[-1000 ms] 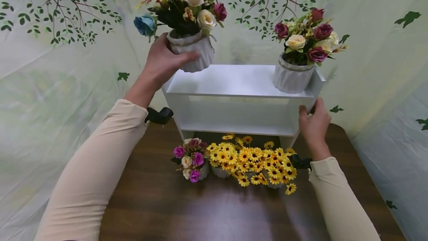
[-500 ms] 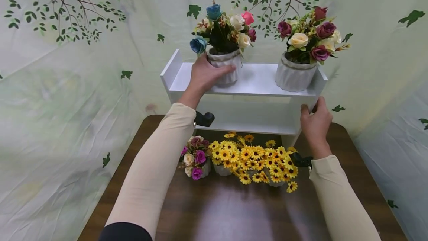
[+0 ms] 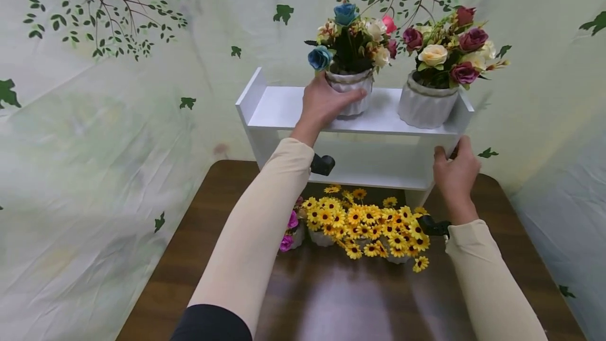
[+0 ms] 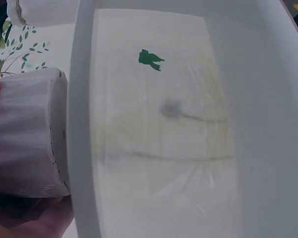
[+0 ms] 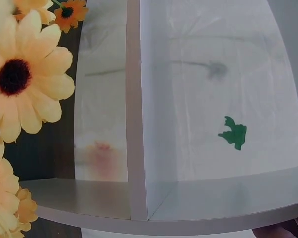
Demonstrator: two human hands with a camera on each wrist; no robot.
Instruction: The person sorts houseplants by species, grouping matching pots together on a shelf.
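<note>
White shelf [image 3: 279,107], with the blue-rose pot [image 3: 350,83] held at its top board

A pale, leaf-printed cloth [image 3: 94,146] fills the far side and both the left and right. In front of it spreads the dark brown wooden bench [image 3: 331,304], glossy on its near part. The shelf stands toward the bench's far side, its top board flanked by raised ends, another board below.

On the bench, just before the shelf, yellow flowers [image 3: 366,225] with dark centres spread over pale pots [image 3: 320,238]. On the right of the top board stands the burgundy-rose pot [image 3: 428,101], upright. The blue-rose pot is to its left, at the middle of that board, the two near but apart; whether its base bears on the board I cannot tell.

The left hand [image 3: 326,100] has its grip clamped on the blue-rose pot from the left, thumb across the near side. The right hand [image 3: 456,170] has its grip clamped on the near edge of the shelf's right side panel, below the top board.

Purple flowers [image 3: 290,230] show left of the yellow ones, partly hidden by the left sleeve [image 3: 246,236]. Black pieces [image 3: 323,164] are worn at both wrists.
</note>
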